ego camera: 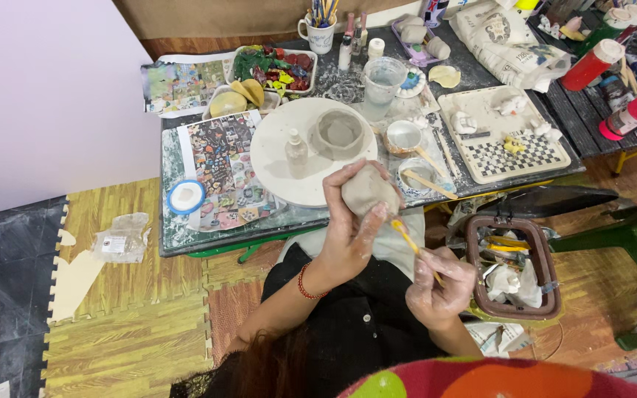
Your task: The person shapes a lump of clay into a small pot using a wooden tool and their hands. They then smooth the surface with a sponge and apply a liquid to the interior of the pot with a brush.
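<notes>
Grey clay, in a soft rounded lump (369, 190), is being cradled in the left hand (348, 232), whose fingers are wrapped closed around it from below and behind, at the near table (175, 236) edge, at about five o'clock from the round white wheel board (274, 158). A thin yellow modelling tool (405, 236) is being pinched in the closed right hand (440, 284), its tip being pressed against the lump's lower right side. Too much pressure there is judged likely to gouge or pierce the wet clay; a squeezing left palm could dent it. Slick, clay-coated fingers could also let the lump be dropped into the lap. The left wrist is being bent upward, with a red bracelet (304, 282) showing; the right forearm is being held low, at four o'clock from the lump. A clay bowl (338, 133) and a small clay bottle (296, 149) are sitting on the board.
</notes>
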